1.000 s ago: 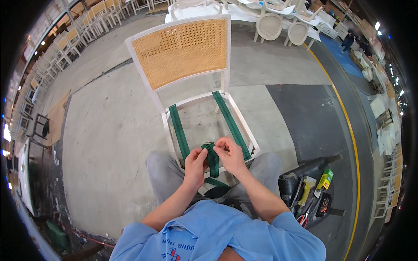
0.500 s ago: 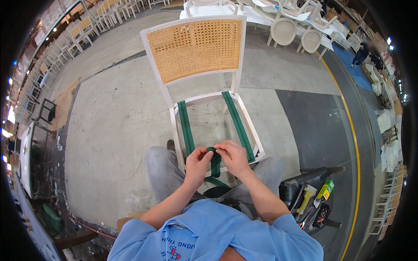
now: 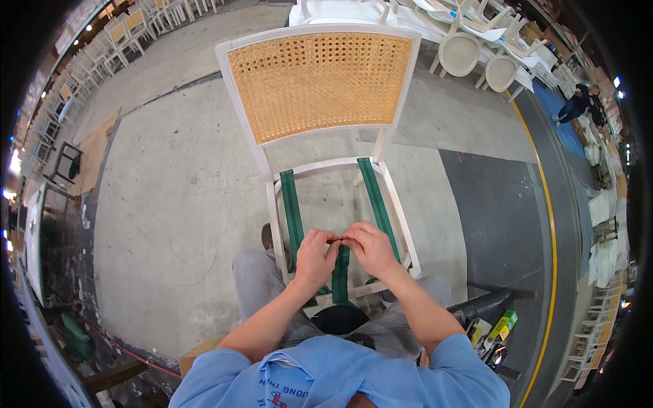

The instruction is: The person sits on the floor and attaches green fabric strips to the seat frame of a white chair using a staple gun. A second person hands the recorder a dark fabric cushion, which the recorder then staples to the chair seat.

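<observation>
A pale wooden chair frame [image 3: 397,211] stands before me, its woven cane backrest [image 3: 323,81] at the far side. Two green webbing straps, one on the left [image 3: 293,211] and one on the right [image 3: 381,204], span the open seat from back to front. Between them my left hand [image 3: 315,260] and my right hand [image 3: 371,248] meet, fingertips pinched on the upper end of a loose green webbing strap [image 3: 341,275]. It hangs down toward the front rail. The fingers hide its very end. A black round thing [image 3: 338,318] lies at my lap.
Beside my right leg are a yellow-green box [image 3: 503,325] and tools, partly hidden by my arm. White chairs [image 3: 459,54] lie upturned on a table at the far right. Rows of chairs [image 3: 115,41] line the far left. A person [image 3: 577,102] stands at the right.
Both hands have shifted slightly right, still pinching the strap. The strap now hangs straighter below them. My view has shifted, so the chair appears lower and its backrest wider.
</observation>
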`<state>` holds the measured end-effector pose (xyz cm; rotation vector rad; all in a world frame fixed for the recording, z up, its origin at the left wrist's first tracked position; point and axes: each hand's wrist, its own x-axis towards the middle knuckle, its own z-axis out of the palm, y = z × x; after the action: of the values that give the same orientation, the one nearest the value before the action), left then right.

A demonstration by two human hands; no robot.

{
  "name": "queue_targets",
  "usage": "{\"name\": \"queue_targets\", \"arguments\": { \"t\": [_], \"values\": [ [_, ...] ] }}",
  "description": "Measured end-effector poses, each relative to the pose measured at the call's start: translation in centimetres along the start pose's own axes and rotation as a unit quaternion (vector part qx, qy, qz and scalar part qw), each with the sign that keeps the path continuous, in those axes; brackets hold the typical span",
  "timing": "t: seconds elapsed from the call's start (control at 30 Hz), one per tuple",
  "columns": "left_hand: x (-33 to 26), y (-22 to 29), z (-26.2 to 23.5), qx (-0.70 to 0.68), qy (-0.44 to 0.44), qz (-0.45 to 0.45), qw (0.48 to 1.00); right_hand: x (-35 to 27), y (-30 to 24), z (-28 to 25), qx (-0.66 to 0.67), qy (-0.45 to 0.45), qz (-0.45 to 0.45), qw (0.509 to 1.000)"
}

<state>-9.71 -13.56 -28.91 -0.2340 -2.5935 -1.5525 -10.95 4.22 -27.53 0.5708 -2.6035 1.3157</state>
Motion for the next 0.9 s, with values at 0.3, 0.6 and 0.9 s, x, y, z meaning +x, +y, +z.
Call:
{"name": "queue_targets", "arguments": {
  "t": [0.3, 0.6, 0.9],
  "values": [
    [7.4, -6.6, 1.4, 0.068, -0.032, -0.022, 0.997, 13.6, 15.7, 3.6, -0.065, -0.129, 0.130, 0.981],
    [11.3, -11.2, 2.0, 0.151, -0.047, 0.033, 0.987, 22.0, 20.2, 9.2, -0.142, -0.132, 0.153, 0.969],
    [16.4, -14.9, 6.2, 0.290, -0.093, 0.058, 0.951, 22.6, 19.8, 9.8, -0.113, -0.129, 0.171, 0.970]
  ]
}}
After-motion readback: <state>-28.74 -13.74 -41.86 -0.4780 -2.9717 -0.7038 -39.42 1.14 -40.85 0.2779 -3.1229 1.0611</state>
